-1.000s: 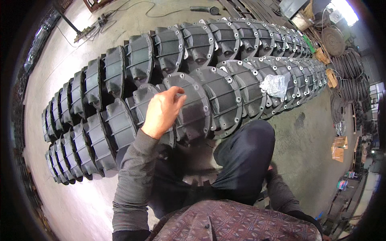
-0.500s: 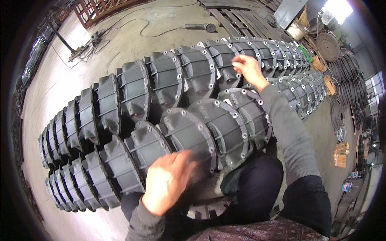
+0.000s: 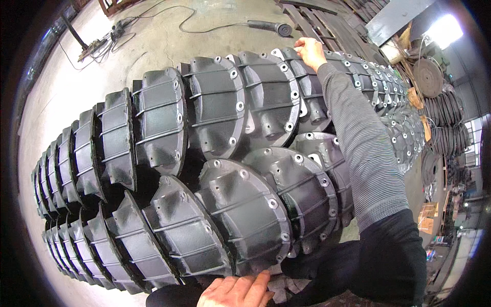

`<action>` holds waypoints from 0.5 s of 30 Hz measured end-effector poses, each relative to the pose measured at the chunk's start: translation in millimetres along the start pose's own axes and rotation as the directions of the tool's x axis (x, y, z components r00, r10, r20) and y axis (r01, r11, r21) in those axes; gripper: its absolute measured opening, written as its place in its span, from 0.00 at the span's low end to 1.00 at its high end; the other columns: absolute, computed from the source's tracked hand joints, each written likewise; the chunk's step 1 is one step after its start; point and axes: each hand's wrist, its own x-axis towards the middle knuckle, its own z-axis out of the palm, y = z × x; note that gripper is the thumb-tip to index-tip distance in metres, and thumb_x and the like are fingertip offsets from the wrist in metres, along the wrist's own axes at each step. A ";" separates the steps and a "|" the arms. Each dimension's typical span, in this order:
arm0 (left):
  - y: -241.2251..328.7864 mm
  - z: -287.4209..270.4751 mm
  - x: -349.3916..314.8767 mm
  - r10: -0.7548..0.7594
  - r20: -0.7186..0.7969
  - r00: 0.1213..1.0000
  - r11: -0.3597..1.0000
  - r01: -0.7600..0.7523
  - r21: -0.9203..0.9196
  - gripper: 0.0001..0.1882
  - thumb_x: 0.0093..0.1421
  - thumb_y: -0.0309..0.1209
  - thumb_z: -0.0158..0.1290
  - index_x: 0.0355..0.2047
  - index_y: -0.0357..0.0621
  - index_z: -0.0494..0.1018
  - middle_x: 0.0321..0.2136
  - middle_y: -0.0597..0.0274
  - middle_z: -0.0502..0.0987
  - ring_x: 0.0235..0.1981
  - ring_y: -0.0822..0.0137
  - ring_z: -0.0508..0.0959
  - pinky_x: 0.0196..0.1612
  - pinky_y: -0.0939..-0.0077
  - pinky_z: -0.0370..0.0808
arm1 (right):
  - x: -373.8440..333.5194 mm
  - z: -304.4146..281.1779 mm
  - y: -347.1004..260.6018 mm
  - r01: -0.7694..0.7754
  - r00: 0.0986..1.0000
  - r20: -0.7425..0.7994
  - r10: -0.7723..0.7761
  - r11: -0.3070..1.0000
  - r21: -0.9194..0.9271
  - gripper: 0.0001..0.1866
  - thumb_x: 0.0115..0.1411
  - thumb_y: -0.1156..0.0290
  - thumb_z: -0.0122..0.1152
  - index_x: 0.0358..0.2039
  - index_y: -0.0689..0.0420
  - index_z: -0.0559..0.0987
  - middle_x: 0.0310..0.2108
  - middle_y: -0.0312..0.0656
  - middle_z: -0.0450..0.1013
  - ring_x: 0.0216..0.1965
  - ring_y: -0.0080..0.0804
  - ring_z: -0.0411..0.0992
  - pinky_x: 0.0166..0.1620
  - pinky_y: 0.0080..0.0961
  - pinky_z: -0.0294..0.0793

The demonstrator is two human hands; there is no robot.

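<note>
- right hand reaches far out, fingers curled onto top rim of a cast cover in the back row; whether it's a real pinch, cannot tell
- left hand at bottom edge, fingers flat and together, holding nothing, just below the nearest front-row cover
- both rows stand on edge on concrete floor
- angle grinder lies beyond

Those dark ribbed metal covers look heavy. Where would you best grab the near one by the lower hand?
Probably by the flat bolt-hole rim of the cover, from above, one hand on each side. It stands on edge, leaning on its neighbours, so the rim's top is exposed, while the domed, ribbed face gives little to grip.
</note>
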 end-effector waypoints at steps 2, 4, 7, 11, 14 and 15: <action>-5.1 4.9 1.3 -0.042 0.022 0.999 0.999 0.042 -0.004 0.27 0.61 0.38 0.54 0.59 0.41 0.75 0.38 0.54 0.79 0.41 0.53 0.81 0.46 0.59 0.78 | 7.6 8.9 3.4 0.051 0.999 0.017 -0.050 0.997 -0.050 0.11 0.58 0.73 0.71 0.42 0.59 0.87 0.33 0.46 0.85 0.34 0.32 0.83 0.42 0.31 0.81; -9.7 5.8 1.7 -0.071 0.058 0.996 0.997 0.071 -0.010 0.27 0.61 0.38 0.53 0.60 0.42 0.75 0.37 0.54 0.79 0.41 0.53 0.81 0.47 0.60 0.78 | 12.3 17.2 6.1 0.121 0.992 -0.005 -0.123 0.984 -0.128 0.11 0.58 0.72 0.71 0.42 0.58 0.87 0.35 0.48 0.85 0.38 0.37 0.84 0.45 0.33 0.81; -14.5 5.8 3.6 -0.109 0.073 0.991 0.992 0.113 -0.054 0.28 0.60 0.37 0.53 0.60 0.42 0.75 0.38 0.53 0.80 0.41 0.53 0.81 0.49 0.59 0.78 | 15.9 26.8 8.1 0.171 0.984 -0.009 -0.176 0.967 -0.190 0.11 0.57 0.72 0.70 0.41 0.58 0.87 0.37 0.51 0.84 0.42 0.45 0.84 0.48 0.37 0.81; -19.3 4.1 5.4 -0.141 0.111 0.984 0.985 0.151 -0.087 0.29 0.59 0.35 0.54 0.62 0.42 0.74 0.41 0.51 0.80 0.44 0.50 0.82 0.53 0.56 0.77 | 19.0 29.7 7.0 0.158 0.987 0.041 -0.153 0.965 -0.209 0.10 0.57 0.74 0.67 0.40 0.54 0.88 0.41 0.51 0.84 0.48 0.48 0.82 0.52 0.42 0.80; -20.9 6.0 6.5 -0.143 0.099 0.985 0.984 0.152 -0.092 0.29 0.59 0.35 0.54 0.62 0.41 0.73 0.41 0.50 0.80 0.44 0.50 0.82 0.53 0.56 0.77 | 17.3 28.1 7.2 0.275 0.962 0.080 -0.263 0.919 -0.281 0.09 0.60 0.74 0.65 0.40 0.56 0.86 0.42 0.51 0.83 0.48 0.50 0.82 0.52 0.43 0.80; -21.2 6.6 6.5 -0.140 0.101 0.985 0.984 0.150 -0.096 0.29 0.59 0.36 0.54 0.62 0.41 0.73 0.41 0.50 0.80 0.44 0.50 0.82 0.53 0.56 0.77 | 16.7 28.1 7.3 0.308 0.951 0.079 -0.299 0.899 -0.310 0.09 0.60 0.74 0.64 0.41 0.56 0.86 0.42 0.51 0.83 0.48 0.50 0.82 0.52 0.44 0.80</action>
